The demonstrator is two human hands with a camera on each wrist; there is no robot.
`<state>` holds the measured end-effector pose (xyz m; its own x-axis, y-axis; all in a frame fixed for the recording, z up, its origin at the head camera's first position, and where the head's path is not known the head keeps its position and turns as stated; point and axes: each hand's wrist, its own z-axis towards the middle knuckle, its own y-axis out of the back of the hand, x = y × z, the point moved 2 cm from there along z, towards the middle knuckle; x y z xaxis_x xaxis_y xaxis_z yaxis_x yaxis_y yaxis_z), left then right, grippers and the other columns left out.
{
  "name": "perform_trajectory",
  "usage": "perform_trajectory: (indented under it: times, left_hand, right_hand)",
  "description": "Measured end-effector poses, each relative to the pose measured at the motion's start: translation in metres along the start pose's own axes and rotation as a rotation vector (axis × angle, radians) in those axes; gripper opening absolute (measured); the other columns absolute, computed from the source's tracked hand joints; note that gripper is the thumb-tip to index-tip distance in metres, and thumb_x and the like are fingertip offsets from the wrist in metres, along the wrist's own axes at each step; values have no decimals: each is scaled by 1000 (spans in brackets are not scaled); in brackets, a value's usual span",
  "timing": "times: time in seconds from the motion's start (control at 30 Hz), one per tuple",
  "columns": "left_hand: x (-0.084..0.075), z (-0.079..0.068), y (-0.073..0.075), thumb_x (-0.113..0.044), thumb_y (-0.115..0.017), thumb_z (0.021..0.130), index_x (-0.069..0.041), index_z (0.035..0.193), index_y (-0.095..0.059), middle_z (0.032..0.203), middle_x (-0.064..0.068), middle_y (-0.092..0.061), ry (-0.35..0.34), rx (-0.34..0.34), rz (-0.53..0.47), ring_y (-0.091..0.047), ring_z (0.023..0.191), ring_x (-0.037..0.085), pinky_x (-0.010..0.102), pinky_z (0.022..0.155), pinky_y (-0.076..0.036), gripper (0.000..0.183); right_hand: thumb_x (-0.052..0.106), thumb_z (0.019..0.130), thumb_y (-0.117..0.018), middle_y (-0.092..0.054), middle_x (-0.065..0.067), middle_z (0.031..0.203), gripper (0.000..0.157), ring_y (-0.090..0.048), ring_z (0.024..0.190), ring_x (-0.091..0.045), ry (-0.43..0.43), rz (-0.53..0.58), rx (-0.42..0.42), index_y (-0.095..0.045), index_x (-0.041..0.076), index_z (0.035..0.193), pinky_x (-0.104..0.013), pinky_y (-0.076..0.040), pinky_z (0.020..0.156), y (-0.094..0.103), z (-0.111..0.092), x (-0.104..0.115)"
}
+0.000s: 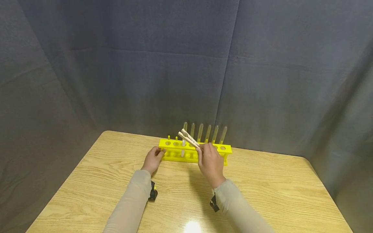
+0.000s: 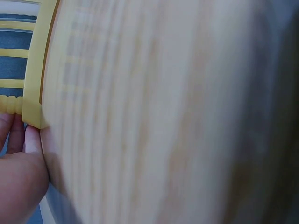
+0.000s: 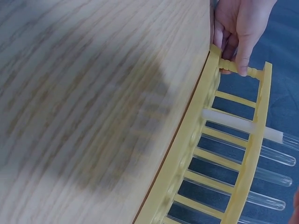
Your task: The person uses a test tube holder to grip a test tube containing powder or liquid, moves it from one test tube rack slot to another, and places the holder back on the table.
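Note:
A yellow test tube rack [image 1: 195, 147] stands near the far edge of the table. My left hand [image 1: 152, 160] grips its left end, thumb and fingers around the ridged end post [image 3: 254, 72] in the right wrist view. Pinched in my right hand [image 1: 211, 161] is a wooden test tube clamp [image 1: 189, 138], slanting up to the left above the rack. Its far end overlaps a test tube with white contents [image 3: 229, 120], which stands in a hole left of the rack's middle. I cannot tell whether the clamp grips that tube.
Several clear test tubes [image 1: 201, 131] stand in a row along the rack's back, rounded ends up. Two bare pegs [image 1: 169, 137] rise at its back left. The wood-grain table [image 1: 262, 187] spreads before the rack, with a grey curtain [image 1: 163, 81] behind and at both sides.

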<state>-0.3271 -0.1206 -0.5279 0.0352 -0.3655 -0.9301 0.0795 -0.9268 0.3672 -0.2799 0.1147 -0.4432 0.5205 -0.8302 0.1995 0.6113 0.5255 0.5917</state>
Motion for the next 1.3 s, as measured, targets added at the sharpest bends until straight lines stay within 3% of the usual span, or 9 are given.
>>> perform_trajectory:
  times: [0.23,0.57,0.9,1.13,1.3]
  left_hand:
    - [1,1,0,-26,-53,108,-1,109,-57,113,15,-58,-1,-6,-1,-52,100,29,43,89,-42,25]
    - [2,1,0,-31,-52,108,-2,114,-57,125,19,-59,20,4,0,-55,115,34,50,100,-43,30]
    - [2,3,0,-32,-53,108,-3,109,-56,115,15,-59,21,0,9,-53,101,30,45,90,-42,29]
    - [1,3,0,-30,-53,108,-3,111,-57,120,17,-60,23,-2,18,-54,106,31,46,93,-43,28]
    - [1,2,-1,-29,-53,108,-3,108,-56,115,15,-60,30,10,-7,-52,99,28,43,87,-43,26]
  right_hand:
    - [13,91,-76,-60,-8,81,19,-57,64,-22,33,24,-33,-63,1,97,-33,-44,45,-2,-6,-2]
    - [11,91,-76,-62,-8,84,18,-62,67,-21,21,47,-14,-62,3,99,-33,-47,48,-4,-13,-2]
    - [14,91,-77,-60,-7,81,19,-60,65,-21,22,33,13,-63,3,98,-33,-46,47,-5,-20,0]
    - [15,92,-76,-60,-6,81,18,-57,63,-20,-26,26,82,-64,3,97,-32,-45,48,-8,-27,0]
    - [18,94,-74,-60,-6,82,17,-58,65,-20,-74,38,151,-63,5,98,-32,-45,49,-11,-32,0]
